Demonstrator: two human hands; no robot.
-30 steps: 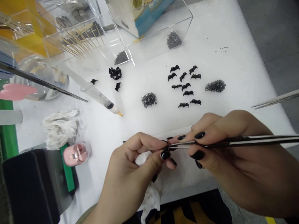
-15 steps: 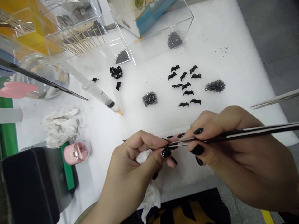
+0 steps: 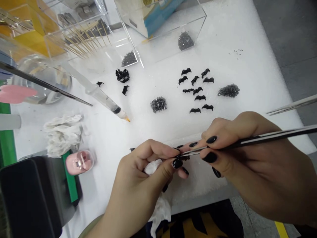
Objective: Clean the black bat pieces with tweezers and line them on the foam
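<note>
My left hand (image 3: pixel 146 175) pinches a small dark piece (image 3: pixel 184 158) between thumb and index finger, and a crumpled white tissue (image 3: pixel 160 208) is tucked in its palm and hangs below. My right hand (image 3: pixel 247 165) grips metal tweezers (image 3: pixel 250 140), whose tips meet the dark piece at my left fingertips. My fingers hide most of that piece. Beyond my hands, several black curved pieces (image 3: pixel 200 98) lie on the white foam surface (image 3: pixel 260 66), with a pile of dark glittery bits (image 3: pixel 158 104) to their left and another pile (image 3: pixel 228 90) to their right.
A syringe (image 3: pixel 109 102) with an orange tip and a second pair of tweezers (image 3: pixel 49 84) are at left. Clear boxes (image 3: pixel 170 33) stand at the back. A pink container (image 3: pixel 79 162), crumpled tissue (image 3: pixel 64 134) and dark device (image 3: pixel 27 198) sit left; more tweezers (image 3: pixel 292 105) reach in from the right.
The tips of the tweezers in my right hand have closed together at the piece, and their shaft has tilted slightly. The left hand has hardly moved; the view has shifted a little.
</note>
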